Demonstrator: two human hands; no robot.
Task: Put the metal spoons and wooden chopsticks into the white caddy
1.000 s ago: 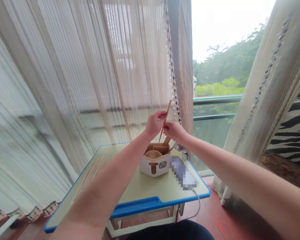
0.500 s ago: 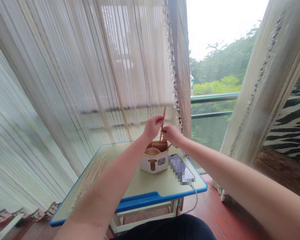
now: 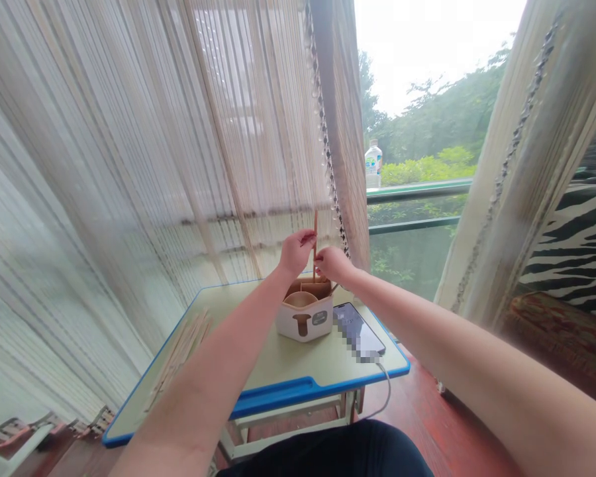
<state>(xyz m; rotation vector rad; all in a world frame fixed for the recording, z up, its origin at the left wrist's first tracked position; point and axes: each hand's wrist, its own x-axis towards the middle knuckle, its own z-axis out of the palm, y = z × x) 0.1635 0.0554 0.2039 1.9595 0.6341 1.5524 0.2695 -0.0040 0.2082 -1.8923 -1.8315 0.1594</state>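
Observation:
Above the back of a white holder with brown compartments (image 3: 291, 324), my left hand (image 3: 297, 253) pinches a slim brown chopstick (image 3: 315, 221) near its upper part. Lower down, the closed fingers of my right hand (image 3: 336, 264) are on the same chopstick. It stands almost upright, its lower end reaching down to the holder's rear compartment. Whether it is one stick or a pair pressed together, I cannot tell. Several pale wooden sticks (image 3: 181, 348) lie at the left of the table, partly behind my left forearm.
The cream table (image 3: 258, 368) has a blue edge. A phone (image 3: 360, 331) with a white cable lies right of the holder. String curtains (image 3: 258, 152) hang close behind the table, and a bottle (image 3: 373, 165) stands by the window railing.
The view has shifted slightly, bringing more of the bottle into sight. The chopstick is now more upright, with both hands still on it above the holder.

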